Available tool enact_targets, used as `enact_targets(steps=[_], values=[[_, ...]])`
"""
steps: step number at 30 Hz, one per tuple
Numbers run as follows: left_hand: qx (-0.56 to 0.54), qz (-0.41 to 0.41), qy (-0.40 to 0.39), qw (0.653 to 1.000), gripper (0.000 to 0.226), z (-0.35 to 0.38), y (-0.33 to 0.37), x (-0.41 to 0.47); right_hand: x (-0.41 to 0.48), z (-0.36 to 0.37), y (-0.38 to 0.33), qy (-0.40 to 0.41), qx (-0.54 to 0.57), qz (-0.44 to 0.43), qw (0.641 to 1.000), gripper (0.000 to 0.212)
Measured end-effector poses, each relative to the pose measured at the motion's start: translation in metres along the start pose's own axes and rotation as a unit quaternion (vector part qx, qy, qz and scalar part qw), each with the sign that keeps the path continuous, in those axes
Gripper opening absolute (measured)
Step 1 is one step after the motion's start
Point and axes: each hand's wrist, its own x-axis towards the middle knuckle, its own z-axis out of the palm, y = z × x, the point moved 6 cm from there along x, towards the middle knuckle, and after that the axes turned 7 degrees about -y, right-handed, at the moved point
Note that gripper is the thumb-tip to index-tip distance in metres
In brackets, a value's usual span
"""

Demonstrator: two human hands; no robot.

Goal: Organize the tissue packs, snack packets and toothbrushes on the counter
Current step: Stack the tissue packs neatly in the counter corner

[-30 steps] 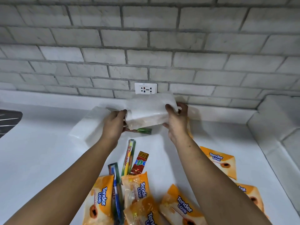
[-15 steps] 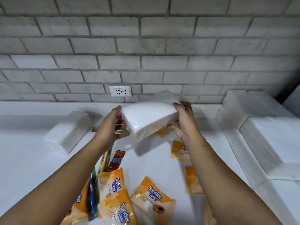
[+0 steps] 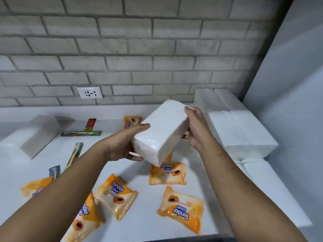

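Both hands hold one white tissue pack (image 3: 160,130) in the air above the white counter (image 3: 143,224). My left hand (image 3: 122,145) grips its near left end, my right hand (image 3: 195,126) its far right end. Several more tissue packs (image 3: 241,131) are stacked along the right wall, and one tissue pack (image 3: 33,135) lies at the left. Several orange "Tender Love" snack packets (image 3: 116,194) are scattered on the counter below my arms. Packaged toothbrushes lie at the left: a green toothbrush (image 3: 82,133) crosswise, another toothbrush (image 3: 74,154) partly behind my left forearm.
A grey brick wall (image 3: 139,49) with a white power socket (image 3: 90,92) runs behind the counter. A plain wall closes the right side. A small red packet (image 3: 90,124) lies near the back edge. The counter's front edge is at the bottom.
The held tissue pack has moved to the right, toward the stack by the right wall, and the view has turned right with it. Both hands kept their grip.
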Motion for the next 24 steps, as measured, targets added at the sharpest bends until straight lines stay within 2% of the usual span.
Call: enact_targets(steps=[3, 7, 11, 20, 24], values=[[0.006, 0.006, -0.035, 0.999, 0.055, 0.044, -0.003, 0.007, -0.022, -0.037, -0.007, 0.006, -0.015, -0.003, 1.000, 0.023], [0.015, 0.014, -0.067, 0.998, 0.054, 0.108, -0.001, 0.012, -0.050, -0.074, -0.015, -0.009, -0.062, -0.021, 0.998, 0.023], [0.022, 0.037, -0.115, 0.992, 0.061, 0.174, 0.000, 0.015, -0.072, -0.104, -0.026, -0.014, -0.075, -0.045, 0.996, 0.035], [-0.007, 0.107, -0.078, 0.991, 0.058, 0.265, -0.002, 0.030, -0.124, -0.172, -0.046, -0.029, -0.140, -0.035, 0.989, 0.033], [-0.012, 0.109, -0.099, 0.989, 0.053, 0.308, -0.008, 0.036, -0.144, -0.207, -0.046, -0.027, -0.140, -0.019, 0.990, 0.038]])
